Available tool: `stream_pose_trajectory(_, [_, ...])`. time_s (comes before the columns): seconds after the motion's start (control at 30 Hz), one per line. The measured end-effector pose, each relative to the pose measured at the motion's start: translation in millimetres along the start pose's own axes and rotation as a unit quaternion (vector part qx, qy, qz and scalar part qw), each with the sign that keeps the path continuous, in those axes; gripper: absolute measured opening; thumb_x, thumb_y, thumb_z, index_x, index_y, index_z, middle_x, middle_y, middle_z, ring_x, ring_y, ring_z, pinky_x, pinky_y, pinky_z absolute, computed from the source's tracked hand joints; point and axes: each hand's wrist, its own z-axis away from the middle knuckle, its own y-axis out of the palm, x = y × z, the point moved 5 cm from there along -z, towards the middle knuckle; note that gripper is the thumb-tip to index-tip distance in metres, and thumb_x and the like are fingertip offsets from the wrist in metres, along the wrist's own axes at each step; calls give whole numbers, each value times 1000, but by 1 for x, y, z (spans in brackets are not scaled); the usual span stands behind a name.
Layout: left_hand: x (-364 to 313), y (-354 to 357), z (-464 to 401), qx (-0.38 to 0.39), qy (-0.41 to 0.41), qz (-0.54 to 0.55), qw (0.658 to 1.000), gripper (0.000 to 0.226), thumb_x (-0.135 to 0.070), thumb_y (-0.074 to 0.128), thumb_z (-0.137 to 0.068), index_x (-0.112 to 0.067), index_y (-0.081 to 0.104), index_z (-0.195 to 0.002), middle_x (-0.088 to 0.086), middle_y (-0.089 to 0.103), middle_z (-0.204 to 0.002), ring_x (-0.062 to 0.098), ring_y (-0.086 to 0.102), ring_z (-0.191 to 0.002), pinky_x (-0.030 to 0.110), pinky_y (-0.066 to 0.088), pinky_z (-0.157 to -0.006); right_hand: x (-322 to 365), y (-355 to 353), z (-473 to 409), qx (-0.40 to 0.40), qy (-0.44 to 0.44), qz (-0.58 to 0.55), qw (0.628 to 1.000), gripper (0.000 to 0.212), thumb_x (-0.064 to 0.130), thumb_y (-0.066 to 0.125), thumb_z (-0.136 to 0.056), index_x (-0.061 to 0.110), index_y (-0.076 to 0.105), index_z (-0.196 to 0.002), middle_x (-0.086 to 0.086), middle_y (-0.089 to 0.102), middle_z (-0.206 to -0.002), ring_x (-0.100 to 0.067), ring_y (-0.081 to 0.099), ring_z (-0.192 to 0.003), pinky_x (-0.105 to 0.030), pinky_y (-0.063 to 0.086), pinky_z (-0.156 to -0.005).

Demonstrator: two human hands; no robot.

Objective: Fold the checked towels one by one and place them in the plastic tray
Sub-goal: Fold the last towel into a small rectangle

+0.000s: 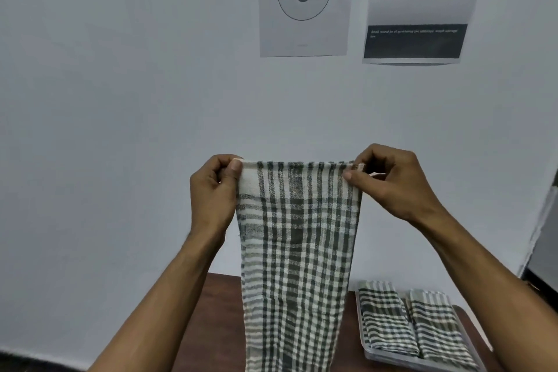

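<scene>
A green-and-white checked towel [297,251] hangs in the air in front of me as a long narrow strip, its lower end running out of the bottom of the view. My left hand [213,190] pinches its top left corner and my right hand [392,181] pinches its top right corner, both raised above the table. At the lower right a clear plastic tray [370,355] lies on the table and holds two folded checked towels [382,317] side by side.
A dark brown wooden table [217,320] stands against a pale wall. Two paper sheets hang on the wall, one with a circled number 5 [303,3], one with text [418,6]. A dark object [543,251] shows at the right edge.
</scene>
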Motion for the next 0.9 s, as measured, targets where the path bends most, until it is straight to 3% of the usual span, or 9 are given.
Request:
stream_pose_trajectory(0.1, [18, 6, -15, 14, -18, -17, 1000, 22, -14, 54, -97, -21, 65, -79, -1, 64, -75, 17, 57, -73, 51, 54, -77, -26, 10, -11, 5, 45, 19, 999, 20, 8, 78, -77, 14, 61, -85, -4, 63, -65, -15, 59, -63, -25, 48, -62])
stream_pose_trajectory(0.2, [50, 15, -40, 34, -66, -51, 996, 20, -18, 54, -97, -20, 66, -81, -1, 67, -80, 17, 61, -77, 54, 55, -83, -62, 26, -31, 33, 118, 61, 991, 34, 15, 79, -77, 19, 65, -108, 0, 68, -68, -15, 66, -71, -37, 55, -81])
stream_pose_trajectory(0.3, [71, 22, -65, 35, -100, -66, 992, 19, -21, 55, -96, -20, 67, -81, 1, 68, -83, 19, 63, -81, 55, 55, -88, -81, 37, -52, 25, 146, 85, 985, 15, 17, 80, -75, 19, 73, -87, 5, 69, -71, -13, 68, -78, -42, 56, -86])
stream_pose_trajectory(0.37, [68, 26, -80, 27, -90, -54, 994, 20, -21, 56, -95, -22, 65, -78, 0, 66, -80, 18, 60, -80, 51, 54, -87, -81, 37, -65, -1, 140, 52, 989, 14, 13, 80, -75, 23, 70, -72, 3, 70, -72, -16, 69, -76, -43, 57, -84])
stream_pose_trajectory(0.53, [14, 22, -78, 17, 40, -23, 999, 18, -24, 50, -97, -25, 57, -81, -7, 58, -73, 9, 53, -68, 31, 46, -64, -42, 26, -68, -35, 47, -91, 994, 19, 6, 71, -82, 21, 63, -73, 15, 63, -63, -5, 59, -67, -28, 50, -71])
stream_pose_trajectory(0.63, [-4, 5, -31, 33, 98, -25, 994, 16, -23, 46, -101, -25, 53, -87, -13, 54, -64, 7, 48, -59, 29, 42, -56, -27, 29, -28, -12, 42, -193, 980, 16, 13, 67, -82, 25, 60, -73, 13, 56, -67, -10, 50, -69, -29, 43, -68])
stream_pose_trajectory(0.73, [13, -23, 42, 33, 108, -48, 992, 13, -22, 46, -101, -28, 52, -91, -11, 54, -72, 11, 50, -66, 39, 46, -59, -33, 44, 49, 18, 57, -240, 969, 12, 18, 65, -79, 26, 58, -75, 3, 51, -70, -12, 45, -67, -25, 37, -64])
stream_pose_trajectory(0.83, [62, -58, 139, 62, 73, -114, 989, 13, -17, 44, -99, -23, 53, -92, -12, 55, -78, -2, 50, -71, 17, 44, -67, -61, 73, 161, 56, 133, -232, 962, 6, 23, 62, -79, 25, 57, -77, -7, 55, -74, -17, 49, -71, -28, 37, -65])
stream_pose_trajectory(0.9, [113, -82, 212, 126, -15, -147, 981, 14, -25, 43, -99, -20, 53, -90, -7, 54, -77, 0, 50, -70, 16, 43, -66, -82, 95, 245, 101, 215, -200, 951, 9, 29, 59, -82, 22, 57, -77, -11, 53, -71, -14, 48, -68, -29, 37, -62])
